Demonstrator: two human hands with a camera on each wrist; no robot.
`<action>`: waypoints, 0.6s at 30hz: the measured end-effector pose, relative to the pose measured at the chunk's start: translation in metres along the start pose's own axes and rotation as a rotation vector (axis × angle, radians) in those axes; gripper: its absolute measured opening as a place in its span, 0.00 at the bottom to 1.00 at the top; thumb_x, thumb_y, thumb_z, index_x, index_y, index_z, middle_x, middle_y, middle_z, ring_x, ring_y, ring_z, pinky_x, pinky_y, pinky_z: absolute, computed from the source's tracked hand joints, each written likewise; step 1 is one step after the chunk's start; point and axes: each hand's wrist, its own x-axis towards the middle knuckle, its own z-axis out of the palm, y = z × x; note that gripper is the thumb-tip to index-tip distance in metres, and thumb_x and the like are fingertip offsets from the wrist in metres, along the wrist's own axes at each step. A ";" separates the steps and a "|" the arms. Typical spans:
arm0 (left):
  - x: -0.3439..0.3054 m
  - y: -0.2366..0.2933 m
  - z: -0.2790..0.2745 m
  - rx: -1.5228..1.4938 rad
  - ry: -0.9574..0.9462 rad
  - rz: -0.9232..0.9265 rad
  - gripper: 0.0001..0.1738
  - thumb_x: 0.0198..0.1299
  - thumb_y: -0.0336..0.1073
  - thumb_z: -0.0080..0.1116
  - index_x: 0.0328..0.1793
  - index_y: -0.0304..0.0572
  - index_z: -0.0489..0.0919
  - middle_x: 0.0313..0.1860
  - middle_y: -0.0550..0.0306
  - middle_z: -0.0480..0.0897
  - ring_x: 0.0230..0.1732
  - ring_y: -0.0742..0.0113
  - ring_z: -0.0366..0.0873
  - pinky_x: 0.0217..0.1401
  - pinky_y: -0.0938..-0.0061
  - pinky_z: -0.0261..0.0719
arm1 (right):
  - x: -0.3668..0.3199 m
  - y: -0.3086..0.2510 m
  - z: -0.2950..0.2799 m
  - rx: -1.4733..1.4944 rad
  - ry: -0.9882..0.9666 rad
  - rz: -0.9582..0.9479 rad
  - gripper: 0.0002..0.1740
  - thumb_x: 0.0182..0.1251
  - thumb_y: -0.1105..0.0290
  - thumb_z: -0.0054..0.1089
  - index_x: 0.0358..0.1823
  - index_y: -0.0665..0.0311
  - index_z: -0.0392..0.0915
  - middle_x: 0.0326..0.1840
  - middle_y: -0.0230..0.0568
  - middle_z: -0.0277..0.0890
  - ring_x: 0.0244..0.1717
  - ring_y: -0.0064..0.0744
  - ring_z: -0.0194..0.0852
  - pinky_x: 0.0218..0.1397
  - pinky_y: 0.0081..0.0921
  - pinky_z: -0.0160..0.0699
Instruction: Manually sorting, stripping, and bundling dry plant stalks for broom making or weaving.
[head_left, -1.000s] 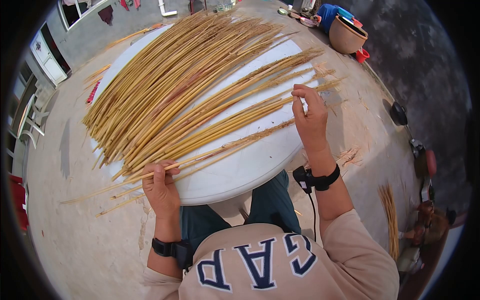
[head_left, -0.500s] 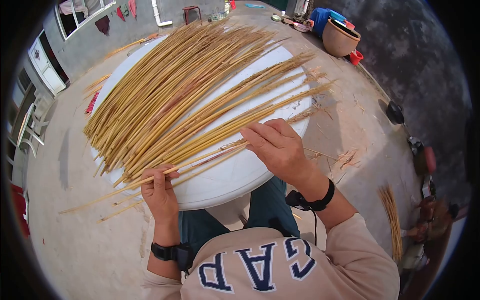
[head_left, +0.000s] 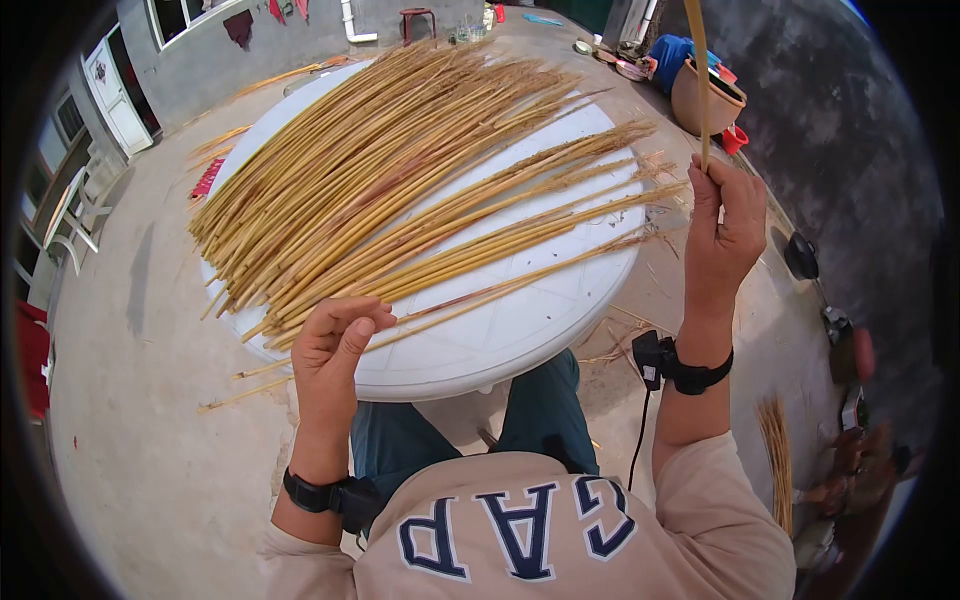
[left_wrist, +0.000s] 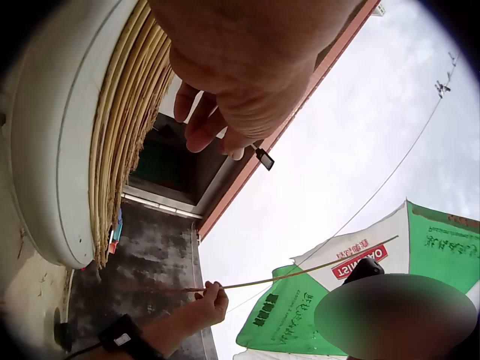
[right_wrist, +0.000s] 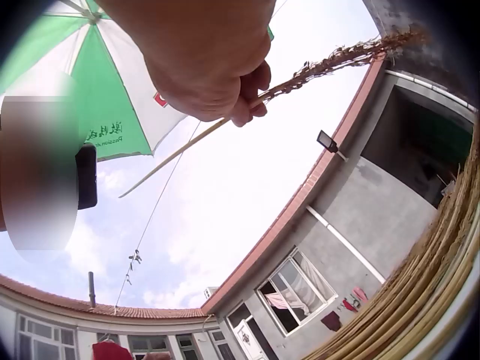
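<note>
A single stalk [right_wrist: 174, 156] is pinched in the grip of the right hand [head_left: 728, 222], raised beyond the right edge of the round white bench [head_left: 535, 312]; its tufted end is shown in the right wrist view. The grip of the left hand [head_left: 332, 345] is loose, its fingers slightly bent, by the bench's near left edge. Much of the bench is covered by side-by-side stalks [head_left: 360, 195].
</note>
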 end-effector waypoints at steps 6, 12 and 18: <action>-0.007 0.001 -0.017 0.148 -0.027 -0.074 0.09 0.62 0.33 0.55 0.42 0.35 0.80 0.36 0.54 0.83 0.41 0.70 0.78 0.49 0.76 0.72 | 0.003 0.010 -0.027 1.223 0.134 0.721 0.07 0.68 0.73 0.52 0.42 0.67 0.76 0.38 0.44 0.80 0.34 0.21 0.76 0.37 0.20 0.79; 0.005 0.023 -0.006 0.217 0.237 0.097 0.10 0.62 0.33 0.55 0.47 0.36 0.77 0.41 0.54 0.82 0.45 0.71 0.76 0.50 0.76 0.71 | -0.059 -0.067 0.040 1.665 -0.154 1.134 0.07 0.68 0.73 0.52 0.45 0.67 0.74 0.41 0.46 0.79 0.36 0.25 0.78 0.41 0.21 0.82; 0.014 0.051 -0.032 0.594 0.365 0.368 0.06 0.62 0.30 0.55 0.43 0.38 0.77 0.44 0.56 0.79 0.48 0.70 0.74 0.54 0.74 0.69 | -0.095 -0.085 0.085 1.793 -0.229 1.289 0.07 0.67 0.72 0.54 0.42 0.67 0.75 0.41 0.45 0.79 0.37 0.26 0.79 0.42 0.22 0.83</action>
